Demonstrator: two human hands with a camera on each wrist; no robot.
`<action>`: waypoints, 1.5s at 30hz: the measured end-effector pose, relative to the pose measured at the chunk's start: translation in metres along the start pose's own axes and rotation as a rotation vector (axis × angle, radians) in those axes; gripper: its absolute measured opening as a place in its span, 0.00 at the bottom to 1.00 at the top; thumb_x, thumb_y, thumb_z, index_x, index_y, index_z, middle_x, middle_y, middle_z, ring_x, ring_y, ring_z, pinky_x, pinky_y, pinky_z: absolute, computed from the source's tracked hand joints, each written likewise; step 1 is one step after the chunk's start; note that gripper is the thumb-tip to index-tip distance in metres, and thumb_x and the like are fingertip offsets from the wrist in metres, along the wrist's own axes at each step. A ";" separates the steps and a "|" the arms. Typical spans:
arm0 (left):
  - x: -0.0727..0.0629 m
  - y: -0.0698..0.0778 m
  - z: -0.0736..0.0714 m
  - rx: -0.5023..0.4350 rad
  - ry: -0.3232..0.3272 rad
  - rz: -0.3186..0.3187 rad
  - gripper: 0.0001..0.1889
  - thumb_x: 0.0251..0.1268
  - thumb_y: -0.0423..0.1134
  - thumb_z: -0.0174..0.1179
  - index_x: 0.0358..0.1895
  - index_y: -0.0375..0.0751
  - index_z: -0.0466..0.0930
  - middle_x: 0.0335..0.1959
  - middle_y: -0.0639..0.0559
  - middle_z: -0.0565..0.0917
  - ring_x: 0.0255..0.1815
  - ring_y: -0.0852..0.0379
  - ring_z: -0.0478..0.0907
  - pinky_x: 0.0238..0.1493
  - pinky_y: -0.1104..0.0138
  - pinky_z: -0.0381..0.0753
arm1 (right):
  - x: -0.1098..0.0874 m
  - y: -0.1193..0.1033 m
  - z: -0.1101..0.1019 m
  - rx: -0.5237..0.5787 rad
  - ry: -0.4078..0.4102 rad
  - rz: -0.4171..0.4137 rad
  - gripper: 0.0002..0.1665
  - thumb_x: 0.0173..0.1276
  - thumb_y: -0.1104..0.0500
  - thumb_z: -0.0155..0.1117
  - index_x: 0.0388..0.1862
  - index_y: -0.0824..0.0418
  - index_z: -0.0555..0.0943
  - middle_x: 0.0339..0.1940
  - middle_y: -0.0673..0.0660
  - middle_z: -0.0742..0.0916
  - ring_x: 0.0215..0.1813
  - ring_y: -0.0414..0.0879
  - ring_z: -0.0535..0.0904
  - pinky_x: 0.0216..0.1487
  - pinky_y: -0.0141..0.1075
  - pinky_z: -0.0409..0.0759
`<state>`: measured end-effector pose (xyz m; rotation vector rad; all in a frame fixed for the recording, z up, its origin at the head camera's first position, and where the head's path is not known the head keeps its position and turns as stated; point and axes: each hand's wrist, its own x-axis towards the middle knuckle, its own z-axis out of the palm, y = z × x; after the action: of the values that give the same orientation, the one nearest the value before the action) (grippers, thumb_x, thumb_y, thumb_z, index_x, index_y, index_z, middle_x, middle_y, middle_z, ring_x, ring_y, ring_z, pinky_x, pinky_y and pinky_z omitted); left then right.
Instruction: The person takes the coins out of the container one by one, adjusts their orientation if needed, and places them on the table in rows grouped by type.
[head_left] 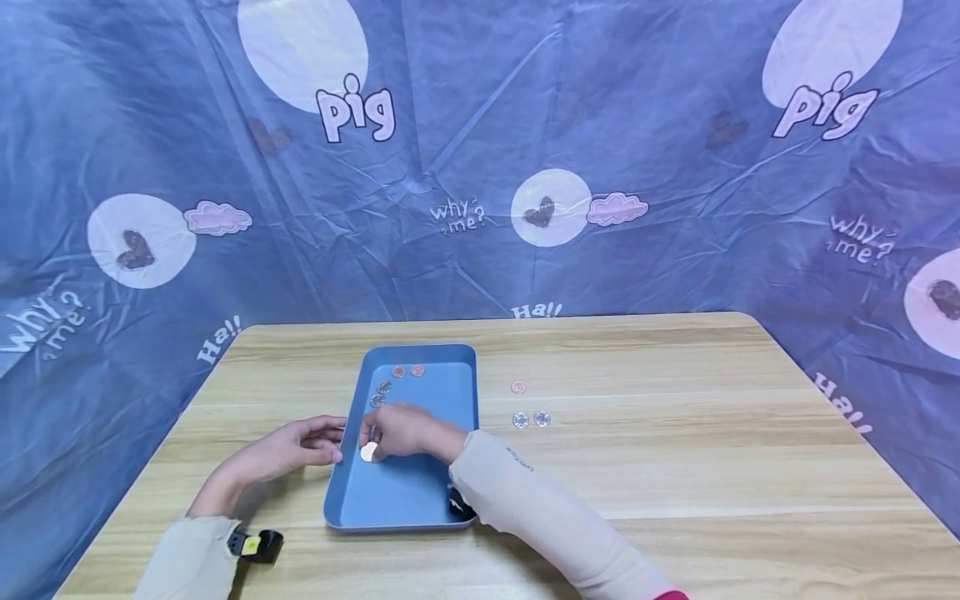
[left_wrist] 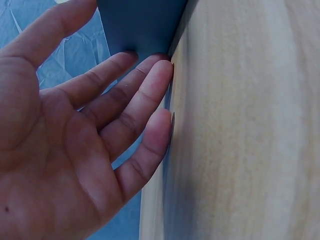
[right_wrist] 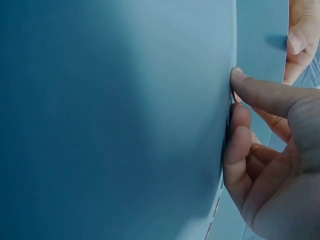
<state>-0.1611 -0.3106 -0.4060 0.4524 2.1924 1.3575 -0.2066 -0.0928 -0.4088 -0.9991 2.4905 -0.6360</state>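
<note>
A blue rectangular tray (head_left: pixel 405 500) lies on the wooden table. My right hand (head_left: pixel 405 429) reaches down into it near the left wall and pinches a shiny silver coin (head_left: pixel 369 452). In the right wrist view the coin (right_wrist: pixel 234 92) shows edge-on under the thumb, close against the tray floor, other fingers curled beside it. My left hand (head_left: pixel 296 448) is beside the tray's left wall, thumb near the rim; in the left wrist view its loosely bent fingers (left_wrist: pixel 145 100) reach the wall's outside. Farther up inside the tray lie two silver coins (head_left: pixel 381 394) and two copper coins (head_left: pixel 408 371).
Right of the tray, one copper coin (head_left: pixel 518 387) and two silver coins (head_left: pixel 531 419) lie on the table (head_left: pixel 675 467). A blue printed cloth (head_left: pixel 465 275) hangs behind the table. A black wrist device (head_left: pixel 258 546) sits at the left sleeve.
</note>
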 end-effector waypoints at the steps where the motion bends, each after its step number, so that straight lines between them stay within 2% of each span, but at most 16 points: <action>1: 0.000 0.000 0.000 0.001 0.000 -0.001 0.36 0.68 0.39 0.59 0.69 0.18 0.54 0.63 0.22 0.68 0.51 0.67 0.77 0.51 0.76 0.78 | -0.001 0.000 0.000 -0.006 -0.001 0.001 0.10 0.56 0.60 0.74 0.35 0.49 0.83 0.29 0.43 0.83 0.32 0.33 0.75 0.33 0.25 0.71; 6: 0.000 0.001 0.000 0.006 0.003 -0.001 0.37 0.68 0.39 0.59 0.69 0.18 0.53 0.63 0.22 0.68 0.50 0.67 0.77 0.51 0.76 0.78 | -0.005 -0.002 -0.004 -0.016 -0.004 0.015 0.09 0.58 0.60 0.72 0.35 0.48 0.82 0.27 0.43 0.82 0.29 0.34 0.75 0.30 0.26 0.72; 12: 0.000 0.001 0.000 0.005 0.005 -0.011 0.37 0.67 0.39 0.59 0.69 0.18 0.53 0.63 0.22 0.67 0.52 0.63 0.77 0.51 0.76 0.78 | -0.010 -0.002 -0.010 0.051 -0.042 0.005 0.04 0.65 0.57 0.68 0.37 0.50 0.81 0.21 0.44 0.82 0.20 0.37 0.77 0.23 0.28 0.72; 17: -0.001 0.000 0.001 0.004 0.003 -0.010 0.37 0.68 0.39 0.59 0.69 0.18 0.53 0.63 0.22 0.68 0.51 0.65 0.77 0.51 0.76 0.78 | -0.011 0.000 -0.019 0.100 -0.073 -0.020 0.03 0.67 0.60 0.64 0.39 0.54 0.80 0.20 0.47 0.80 0.18 0.38 0.77 0.21 0.28 0.72; 20: -0.001 0.000 0.001 0.001 0.003 -0.004 0.37 0.67 0.39 0.59 0.69 0.17 0.53 0.63 0.21 0.67 0.50 0.67 0.77 0.51 0.76 0.78 | -0.011 0.000 -0.028 0.170 -0.073 -0.049 0.05 0.66 0.65 0.63 0.40 0.57 0.80 0.24 0.48 0.81 0.19 0.38 0.77 0.22 0.27 0.75; 23: -0.001 0.000 0.001 -0.007 0.002 -0.009 0.37 0.68 0.39 0.59 0.69 0.17 0.53 0.63 0.21 0.66 0.50 0.68 0.77 0.51 0.77 0.78 | -0.013 -0.001 -0.037 0.275 -0.070 -0.082 0.08 0.65 0.70 0.60 0.42 0.61 0.79 0.27 0.54 0.85 0.19 0.41 0.78 0.23 0.28 0.76; 27: -0.001 0.001 0.001 -0.006 0.001 -0.014 0.37 0.68 0.40 0.59 0.69 0.17 0.52 0.63 0.21 0.66 0.51 0.68 0.77 0.51 0.76 0.78 | -0.017 -0.002 -0.046 0.404 -0.053 -0.089 0.11 0.65 0.73 0.58 0.44 0.64 0.79 0.28 0.60 0.88 0.22 0.52 0.82 0.28 0.38 0.81; 31: 0.000 0.002 0.002 0.005 0.005 -0.015 0.37 0.68 0.40 0.59 0.69 0.17 0.53 0.63 0.21 0.67 0.52 0.64 0.77 0.51 0.75 0.79 | -0.022 -0.002 -0.053 0.481 -0.032 -0.069 0.11 0.64 0.73 0.59 0.44 0.63 0.79 0.25 0.55 0.87 0.31 0.63 0.84 0.38 0.49 0.83; 34: 0.000 0.001 0.002 0.012 0.008 -0.015 0.37 0.68 0.39 0.59 0.69 0.17 0.54 0.63 0.22 0.68 0.54 0.58 0.77 0.51 0.75 0.79 | -0.026 -0.001 -0.059 0.533 -0.017 -0.056 0.12 0.63 0.72 0.60 0.45 0.62 0.79 0.23 0.53 0.86 0.35 0.68 0.83 0.42 0.52 0.83; 36: 0.001 0.001 0.002 0.016 0.007 -0.010 0.37 0.68 0.39 0.59 0.69 0.18 0.54 0.62 0.23 0.69 0.55 0.54 0.77 0.51 0.74 0.79 | -0.030 -0.001 -0.063 0.553 -0.007 -0.053 0.13 0.63 0.71 0.61 0.45 0.61 0.80 0.23 0.53 0.85 0.35 0.67 0.82 0.42 0.53 0.82; 38: 0.001 0.001 0.002 0.021 0.009 -0.009 0.36 0.68 0.39 0.59 0.69 0.18 0.54 0.62 0.23 0.69 0.55 0.54 0.77 0.51 0.74 0.79 | -0.034 -0.001 -0.067 0.566 0.001 -0.054 0.12 0.63 0.71 0.62 0.45 0.61 0.80 0.25 0.55 0.86 0.34 0.65 0.82 0.38 0.49 0.83; 43: 0.000 0.000 0.002 0.004 0.009 -0.004 0.36 0.68 0.39 0.59 0.68 0.17 0.53 0.62 0.22 0.69 0.50 0.66 0.78 0.51 0.76 0.79 | -0.044 0.002 -0.081 0.563 0.006 -0.065 0.13 0.64 0.70 0.61 0.48 0.63 0.81 0.32 0.62 0.88 0.27 0.46 0.81 0.30 0.34 0.81; 45: 0.000 -0.001 0.002 0.003 0.007 0.003 0.36 0.68 0.39 0.58 0.68 0.16 0.53 0.62 0.21 0.68 0.50 0.67 0.78 0.50 0.76 0.79 | -0.048 0.006 -0.087 0.548 0.007 -0.071 0.14 0.65 0.70 0.59 0.49 0.64 0.80 0.35 0.64 0.88 0.27 0.42 0.80 0.30 0.33 0.80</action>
<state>-0.1600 -0.3096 -0.4071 0.4533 2.2006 1.3590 -0.2214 -0.0315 -0.3318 -0.8647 2.1034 -1.2555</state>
